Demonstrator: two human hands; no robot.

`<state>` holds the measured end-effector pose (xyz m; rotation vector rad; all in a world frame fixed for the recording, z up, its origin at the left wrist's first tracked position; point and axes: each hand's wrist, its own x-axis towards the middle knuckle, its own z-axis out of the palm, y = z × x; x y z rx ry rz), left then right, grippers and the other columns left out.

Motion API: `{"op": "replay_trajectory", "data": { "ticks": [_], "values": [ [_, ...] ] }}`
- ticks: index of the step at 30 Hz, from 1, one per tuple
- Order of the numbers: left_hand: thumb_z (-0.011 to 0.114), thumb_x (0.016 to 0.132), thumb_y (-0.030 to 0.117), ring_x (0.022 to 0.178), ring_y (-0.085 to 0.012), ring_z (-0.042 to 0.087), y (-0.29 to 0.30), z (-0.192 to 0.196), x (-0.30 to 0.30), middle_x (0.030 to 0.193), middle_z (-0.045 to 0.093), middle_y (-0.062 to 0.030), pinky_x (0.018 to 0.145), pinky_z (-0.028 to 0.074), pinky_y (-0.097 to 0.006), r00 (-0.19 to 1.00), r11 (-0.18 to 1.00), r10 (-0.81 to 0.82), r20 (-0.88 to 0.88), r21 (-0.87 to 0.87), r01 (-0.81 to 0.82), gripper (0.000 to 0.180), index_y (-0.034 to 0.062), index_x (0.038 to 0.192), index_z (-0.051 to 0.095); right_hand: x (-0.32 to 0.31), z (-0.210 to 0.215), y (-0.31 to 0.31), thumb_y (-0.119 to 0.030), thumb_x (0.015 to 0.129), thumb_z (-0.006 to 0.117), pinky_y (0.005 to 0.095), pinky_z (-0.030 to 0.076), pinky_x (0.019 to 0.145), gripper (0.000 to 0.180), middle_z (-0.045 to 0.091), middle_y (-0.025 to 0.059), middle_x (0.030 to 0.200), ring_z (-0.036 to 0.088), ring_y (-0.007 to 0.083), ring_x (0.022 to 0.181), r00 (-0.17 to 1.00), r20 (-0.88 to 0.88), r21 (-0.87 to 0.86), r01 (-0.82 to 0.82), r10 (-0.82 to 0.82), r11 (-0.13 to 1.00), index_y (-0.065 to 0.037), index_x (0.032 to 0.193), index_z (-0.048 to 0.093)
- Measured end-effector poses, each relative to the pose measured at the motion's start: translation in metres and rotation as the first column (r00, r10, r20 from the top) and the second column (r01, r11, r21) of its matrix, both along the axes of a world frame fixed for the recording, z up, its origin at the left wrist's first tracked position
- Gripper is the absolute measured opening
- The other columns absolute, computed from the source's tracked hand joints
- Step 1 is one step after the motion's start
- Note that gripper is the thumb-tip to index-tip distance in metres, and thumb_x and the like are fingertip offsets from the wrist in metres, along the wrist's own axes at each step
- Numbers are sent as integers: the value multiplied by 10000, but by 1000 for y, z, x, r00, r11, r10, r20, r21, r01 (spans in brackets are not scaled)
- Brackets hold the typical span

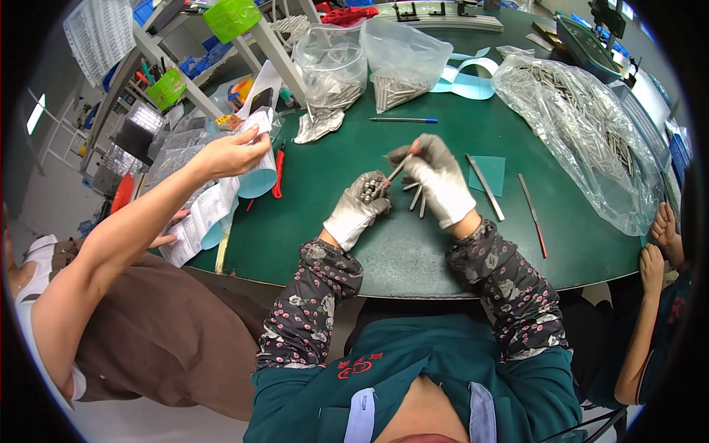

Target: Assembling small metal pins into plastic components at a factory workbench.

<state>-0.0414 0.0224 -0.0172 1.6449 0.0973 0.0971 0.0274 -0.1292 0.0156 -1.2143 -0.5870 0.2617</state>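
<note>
My left hand (353,212), in a white-and-grey work glove, is closed around a bundle of short metal rods (374,190), their ends facing up. My right hand (443,184), gloved the same way, pinches a single metal rod (399,168) that slants down toward the bundle; whether its lower end touches the bundle I cannot tell. Several loose metal rods (422,204) lie on the green table (325,159) under my right hand. Just right of that hand, a flat metal strip (485,187) rests partly over a teal square sheet (495,170).
A slim file with a red end (533,215) lies farther right, and a pen (403,120) beyond my hands. Clear bags of rods (543,81) and a clear bucket (332,63) stand behind. At left, a person's hand (235,153) holds papers; another person's hands (653,264) rest at the right edge.
</note>
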Motion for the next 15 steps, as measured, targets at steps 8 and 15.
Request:
{"op": "replay_trajectory", "data": {
  "ticks": [8,15],
  "values": [
    [532,748,17,533,-58,449,-22,13,-1,724,508,-11,385,302,-155,999,1000,-2,-37,-27,1,317,45,1048,433,19,33,-83,-112,769,517,174,340,416,87,467,-30,629,427,41,507,940,143,-185,334,-311,924,-66,840,495],
    [565,724,-26,751,-116,555,-106,41,10,853,572,-49,677,463,-221,949,930,-314,36,214,299,329,34,1034,474,40,26,-160,-141,742,567,162,355,466,183,517,-31,678,424,34,514,941,-90,-327,281,-326,902,-38,892,586]
  ]
}}
